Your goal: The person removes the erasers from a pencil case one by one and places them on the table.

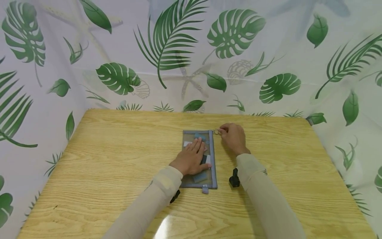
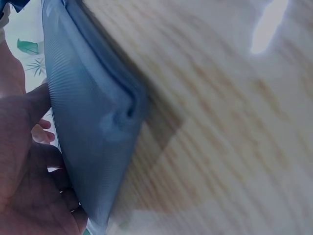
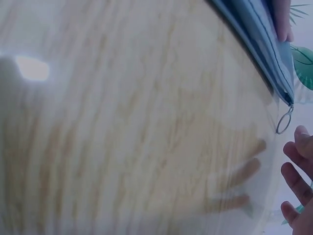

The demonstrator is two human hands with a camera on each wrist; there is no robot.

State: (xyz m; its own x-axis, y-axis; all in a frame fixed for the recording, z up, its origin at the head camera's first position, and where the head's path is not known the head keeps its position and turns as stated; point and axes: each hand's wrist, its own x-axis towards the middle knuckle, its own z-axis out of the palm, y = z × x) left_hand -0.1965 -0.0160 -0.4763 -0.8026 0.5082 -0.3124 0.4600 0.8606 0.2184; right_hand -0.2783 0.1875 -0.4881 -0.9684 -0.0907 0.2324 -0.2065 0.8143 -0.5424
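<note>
Sleeved forearms frame the head view: left hand lies flat, fingers straight, on the mesh pouch — long axis running away from the person. Right hand, fingers curled, is at the far-corner zipper ring.

Left wrist: palm against mesh.

Right wrist: ring just beside the fingertips — actual pinch cannot be confirmed.

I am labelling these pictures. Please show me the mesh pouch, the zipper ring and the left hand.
mesh pouch [image 1: 210, 181]: head view, lower right corner.
zipper ring [image 3: 283, 120]: right wrist view, its wire loop.
left hand [image 1: 191, 159]: head view, its back.

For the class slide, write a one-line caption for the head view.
Left hand presses flat on a mesh pouch on a wooden table; right hand is at its zipper ring.
</note>
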